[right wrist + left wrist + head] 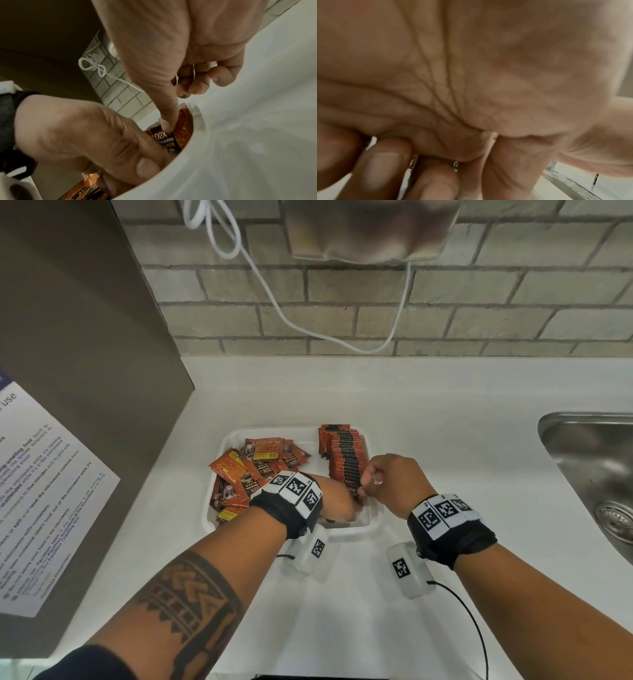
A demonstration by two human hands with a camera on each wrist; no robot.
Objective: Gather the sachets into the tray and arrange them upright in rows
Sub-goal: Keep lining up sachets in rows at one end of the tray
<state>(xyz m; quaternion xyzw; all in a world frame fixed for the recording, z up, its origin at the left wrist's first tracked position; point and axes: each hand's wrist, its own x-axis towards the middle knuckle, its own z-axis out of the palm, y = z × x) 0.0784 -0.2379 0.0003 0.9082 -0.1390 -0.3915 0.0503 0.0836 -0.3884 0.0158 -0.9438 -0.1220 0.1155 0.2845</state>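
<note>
A white tray sits on the white counter. Loose orange sachets lie flat in a heap in its left half. Along its right side stands a row of upright sachets. My right hand pinches the top of the nearest sachet, marked D2X, at the near end of that row, with its other fingers curled. My left hand reaches across the tray and grips the same end from the front. In the left wrist view the palm fills the picture and the curled fingers hide most of the sachet.
A steel sink is set in the counter at the right. A brown panel with a printed notice stands at the left. A white cable hangs down the brick wall behind the tray.
</note>
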